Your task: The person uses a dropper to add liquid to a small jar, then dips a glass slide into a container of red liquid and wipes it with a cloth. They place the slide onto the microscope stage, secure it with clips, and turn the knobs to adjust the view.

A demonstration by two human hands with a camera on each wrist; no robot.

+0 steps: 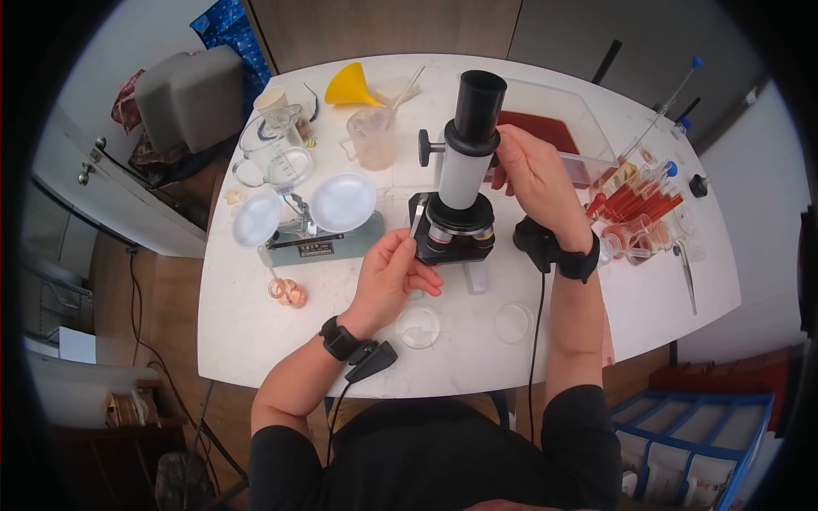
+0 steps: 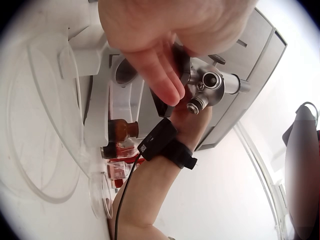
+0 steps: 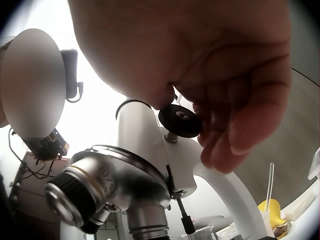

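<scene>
A microscope (image 1: 467, 175) with a white tube and black eyepiece stands in front of the person. My right hand (image 1: 538, 179) pinches its black focus knob (image 3: 180, 120) between thumb and fingers, clearest in the right wrist view. At the left edge of the black stage (image 1: 452, 249), my left hand (image 1: 394, 274) pinches the end of a narrow metal stage clip (image 1: 418, 215), its other fingers loosely curled below. Over the stage hang the objective lenses (image 1: 440, 234), which also show large in the right wrist view. In the left wrist view, the palm and fingers hide much of the stage.
A balance (image 1: 317, 249) with two white pans stands left of the microscope. Two petri dishes (image 1: 418, 329) lie near the front edge. Behind are a plastic jug (image 1: 373, 140), a yellow funnel (image 1: 348, 87) and a clear box (image 1: 588, 111); red-filled tubes (image 1: 654, 200) sit at right.
</scene>
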